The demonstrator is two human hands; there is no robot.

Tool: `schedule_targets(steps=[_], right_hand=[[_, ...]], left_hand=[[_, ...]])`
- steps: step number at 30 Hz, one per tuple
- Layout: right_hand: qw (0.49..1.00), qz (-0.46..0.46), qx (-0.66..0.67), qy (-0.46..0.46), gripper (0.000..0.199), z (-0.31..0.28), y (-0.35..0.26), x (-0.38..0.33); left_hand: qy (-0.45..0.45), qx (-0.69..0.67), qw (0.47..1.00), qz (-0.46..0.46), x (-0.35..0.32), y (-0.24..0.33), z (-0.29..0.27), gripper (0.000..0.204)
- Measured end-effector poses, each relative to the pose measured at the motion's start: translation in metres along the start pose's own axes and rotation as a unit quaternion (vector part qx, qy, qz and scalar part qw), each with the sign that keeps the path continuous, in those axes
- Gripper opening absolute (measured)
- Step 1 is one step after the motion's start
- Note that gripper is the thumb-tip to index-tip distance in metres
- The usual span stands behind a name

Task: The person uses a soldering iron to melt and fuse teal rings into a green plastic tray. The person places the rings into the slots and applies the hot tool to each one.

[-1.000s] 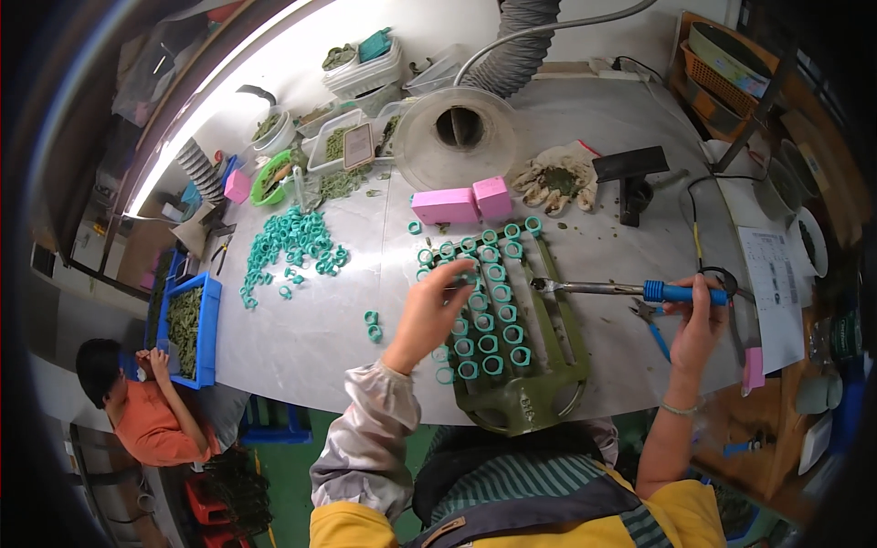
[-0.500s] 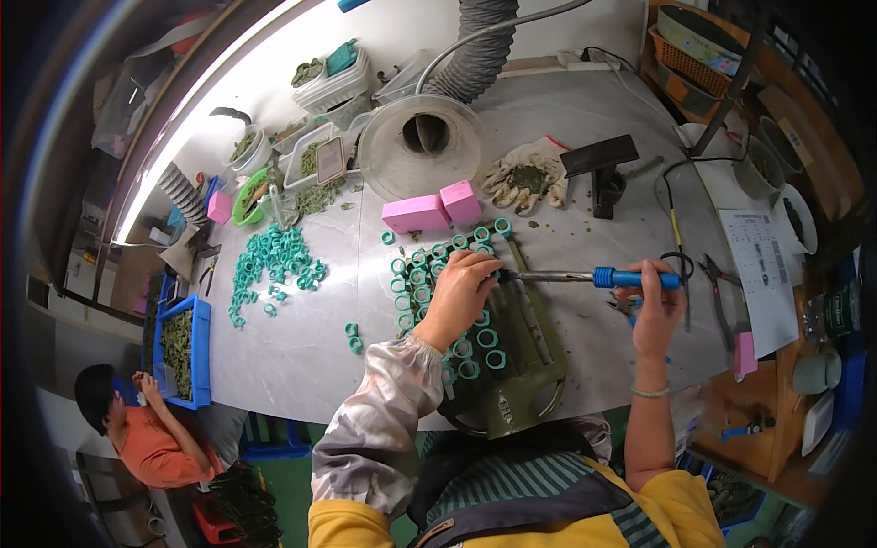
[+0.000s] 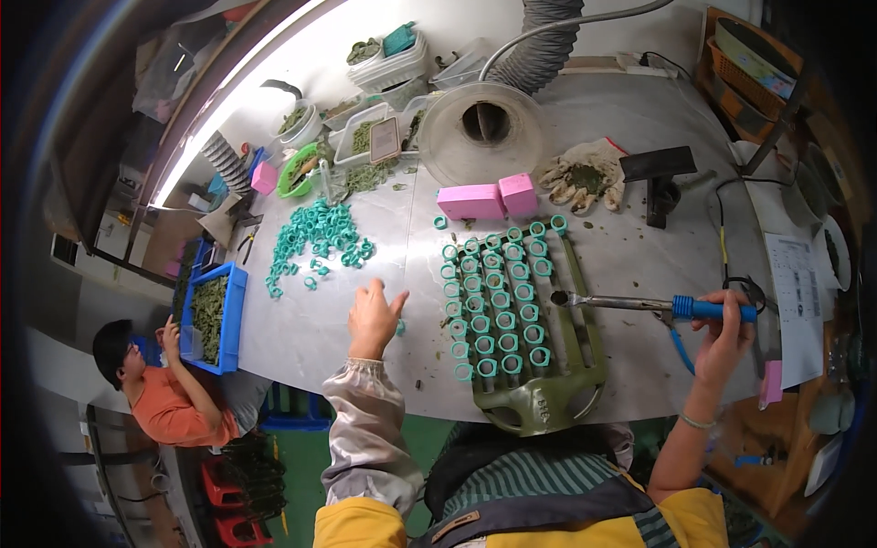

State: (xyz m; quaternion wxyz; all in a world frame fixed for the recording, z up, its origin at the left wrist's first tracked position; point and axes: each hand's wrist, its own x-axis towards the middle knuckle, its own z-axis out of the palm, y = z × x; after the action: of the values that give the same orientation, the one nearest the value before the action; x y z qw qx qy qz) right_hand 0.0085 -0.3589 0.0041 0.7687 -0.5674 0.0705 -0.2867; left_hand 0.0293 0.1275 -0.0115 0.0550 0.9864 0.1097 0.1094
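Observation:
In my right hand (image 3: pixel 723 321) is a blue-handled soldering iron (image 3: pixel 630 303), gripped by the handle. Its long metal shaft points left, and the dark tip hovers over the right part of an olive-green rack (image 3: pixel 539 406). Several rows of teal rings (image 3: pixel 499 300) stand on the rack's bars. My left hand (image 3: pixel 373 320) is over the bare table left of the rack, thumb and fingers apart, with nothing seen in it. Just beside its thumb lies a loose teal ring (image 3: pixel 400 327). Farther left and back is a heap of teal rings (image 3: pixel 320 233).
Pink blocks (image 3: pixel 470 202), a stained glove (image 3: pixel 585 178) and a dark stand (image 3: pixel 658 173) sit behind the rack. A clear funnel hood (image 3: pixel 484 128) stands farther back. Blue-handled pliers (image 3: pixel 678 345) lie near my right hand. At far left a person in orange (image 3: pixel 178 402) sits by a blue crate (image 3: pixel 233 315).
My left hand has left the rings on the rack and moved left over the table. The soldering iron stays in my right hand. The whole view has shifted, so the table appears farther right.

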Motion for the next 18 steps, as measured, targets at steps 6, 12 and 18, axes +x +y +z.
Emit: schedule_targets(steps=[6, 12, 18], right_hand=[[1.000, -0.002, 0.007, -0.009, 0.019, 0.001, -0.001, -0.003], [1.000, -0.010, -0.007, 0.005, 0.020, 0.001, -0.004, -0.007], [1.000, -0.009, -0.006, -0.002, 0.023, 0.004, -0.010, -0.007]], left_hand=[[-0.040, -0.043, 0.997, -0.048, -0.017, -0.025, 0.029, 0.037], [0.013, -0.330, 0.938, -0.105, -0.009, -0.022, 0.027, 0.024], [0.037, -0.185, 0.981, 0.051, -0.027, -0.061, 0.035, 0.020]])
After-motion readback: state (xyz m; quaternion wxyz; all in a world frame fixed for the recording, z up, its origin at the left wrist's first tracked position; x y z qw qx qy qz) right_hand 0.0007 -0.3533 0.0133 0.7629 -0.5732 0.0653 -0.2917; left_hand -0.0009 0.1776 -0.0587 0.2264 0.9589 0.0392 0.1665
